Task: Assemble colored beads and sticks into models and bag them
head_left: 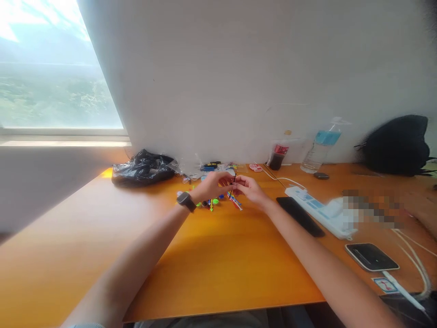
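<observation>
My left hand (217, 184), with a dark watch (186, 201) on its wrist, is closed in a pinch. Its fingertips meet those of my right hand (251, 189) above the table. Both grip a thin black stick-like piece (234, 178) that stands roughly upright between them; its exact kind is too small to make out. Just below my right fingers lies a bundle of thin coloured sticks (235, 201). Small bright plastic pieces (211, 204), green, yellow, blue and black, are scattered under my left hand, which partly hides them.
A black plastic bag (145, 167) lies at the back left. Along the wall are blue-handled tools (207, 167), a cola bottle (278, 157) and a water bottle (319, 152). To the right lie a black slab (299, 216), a white power strip (319, 212) and a dark device (372, 256) with a cable.
</observation>
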The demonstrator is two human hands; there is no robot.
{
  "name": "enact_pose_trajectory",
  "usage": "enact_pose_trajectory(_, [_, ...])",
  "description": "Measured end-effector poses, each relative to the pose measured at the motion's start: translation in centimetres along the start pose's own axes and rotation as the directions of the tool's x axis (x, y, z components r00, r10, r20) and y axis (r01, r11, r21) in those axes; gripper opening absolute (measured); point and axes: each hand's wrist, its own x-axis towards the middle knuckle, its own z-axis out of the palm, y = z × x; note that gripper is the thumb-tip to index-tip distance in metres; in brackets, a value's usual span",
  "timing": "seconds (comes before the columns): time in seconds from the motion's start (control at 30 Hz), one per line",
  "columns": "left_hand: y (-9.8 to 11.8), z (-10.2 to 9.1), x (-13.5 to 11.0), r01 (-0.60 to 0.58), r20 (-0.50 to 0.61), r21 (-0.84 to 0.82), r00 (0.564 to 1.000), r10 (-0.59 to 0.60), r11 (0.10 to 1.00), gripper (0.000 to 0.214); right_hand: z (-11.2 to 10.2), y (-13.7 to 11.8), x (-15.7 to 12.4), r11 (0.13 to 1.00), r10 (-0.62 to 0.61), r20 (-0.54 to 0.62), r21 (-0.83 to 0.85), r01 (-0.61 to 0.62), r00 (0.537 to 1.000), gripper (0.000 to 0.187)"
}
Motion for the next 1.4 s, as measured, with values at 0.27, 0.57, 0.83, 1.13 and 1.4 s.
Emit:
enact_pose_trajectory(0.27, [-0.3,-0.4,-0.2,0.08,0.139,-0.127,0.988,-0.062,0.989,0.016,1.0,1.4,-0.4,0.993,0.119,0.004,-0.002,-0.119,0.993,0.018])
enact_pose_trajectory(0.57, [-1.6,0.0,-0.7,0.073,0.206,0.073,0.975,-0.087,0.995,0.014,0.6,2.5,-0.1,0.8,-0.005,-0.007,-0.6,0.0,1.0,0.015])
enact_pose_trajectory(0.83, [-2.0,1.1,-1.5,0.041,0.318,0.202,0.942,-0.106,0.978,0.013,0.1,3.4,-0.6,0.565,-0.069,0.082,-0.818,0.107,0.994,0.014])
enact_pose_trajectory(1.13, [-4.7,0.2,-1.3,-0.128,0.318,0.319,0.948,0.022,0.939,0.012,0.4,4.0,-0.8,0.513,-0.068,0.06,-0.854,0.086,0.996,0.014])
enact_pose_trajectory(1.4, [-5.3,-0.9,-1.6,-0.036,0.29,0.343,0.954,-0.069,0.939,0.041,1.8,4.5,-0.8,0.586,-0.076,0.079,-0.803,0.108,0.994,0.015])
